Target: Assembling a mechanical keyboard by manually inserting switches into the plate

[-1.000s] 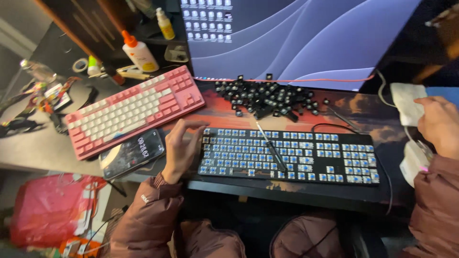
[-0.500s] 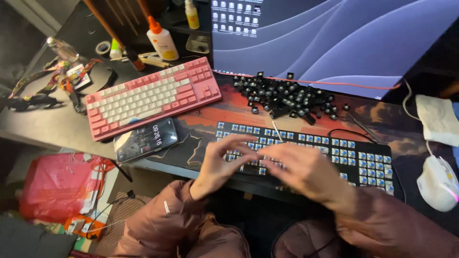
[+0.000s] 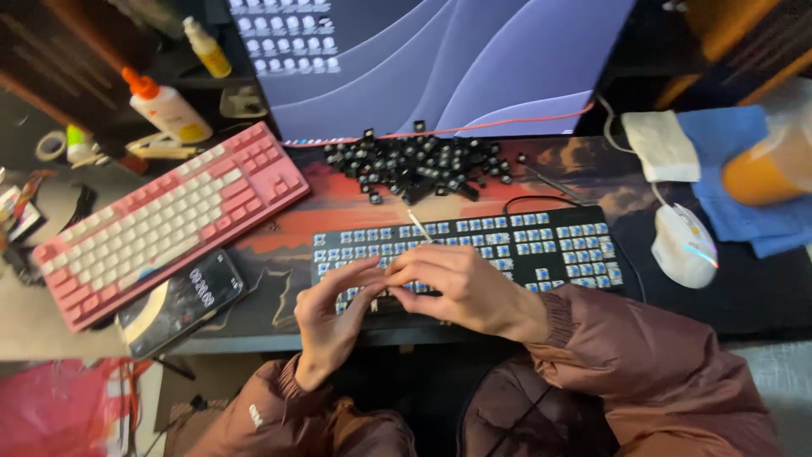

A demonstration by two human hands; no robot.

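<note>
Our left hand and right hand meet over the near edge of the black keyboard, fingers narrowly pinched together on something too small to tell; a thin tool pokes out above them; beyond lies the keycap pile; left, the pink keyboard.

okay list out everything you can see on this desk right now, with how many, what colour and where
stripped keyboard: one, black with blue switches, centre, under the hands
loose keycaps: a pile, black, behind it
thin tool: one, pale, rising from the hands
pink keyboard: one, pink and white, left
phone: one, black, front left
glue bottle: one, white with orange cap, back left
monitor: one, blue-purple screen, back
mouse: one, white, right
cloth: one, blue, far right
left hand: over the stripped keyboard
right hand: touching the left
</note>
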